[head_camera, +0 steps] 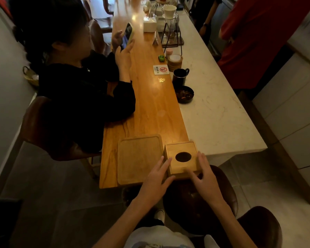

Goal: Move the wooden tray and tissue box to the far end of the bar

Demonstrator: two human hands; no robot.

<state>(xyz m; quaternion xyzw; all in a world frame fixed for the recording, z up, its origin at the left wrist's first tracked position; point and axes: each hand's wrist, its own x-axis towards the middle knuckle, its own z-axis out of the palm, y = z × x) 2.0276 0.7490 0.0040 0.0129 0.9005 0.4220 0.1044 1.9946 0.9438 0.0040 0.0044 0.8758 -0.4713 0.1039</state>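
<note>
Right now both hands flank the tissue box (182, 159) at the near end of the wooden counter (150, 108). That box — wooden, with a round dark hole in its top — sits at the near right corner, just beside the tray (139, 159), which lies flat to its left. The left hand (158, 178) presses its spread fingers against the box's left side, reaching partly over the tray's right edge. The right hand (205, 174) cups the box's right side and near corner, fingers loosely curled; whether either hand actually bears the box's weight I cannot tell, as the box appears to rest on the counter.

Farther along the counter sit a small sign (160, 69), a green object (161, 58) and, on the adjoining pale marble surface (213, 111), a black mug (180, 76) and a dark bowl (184, 94). A seated person in black (82, 97) at the left holds a phone (126, 35) — elbows on the wood.
</note>
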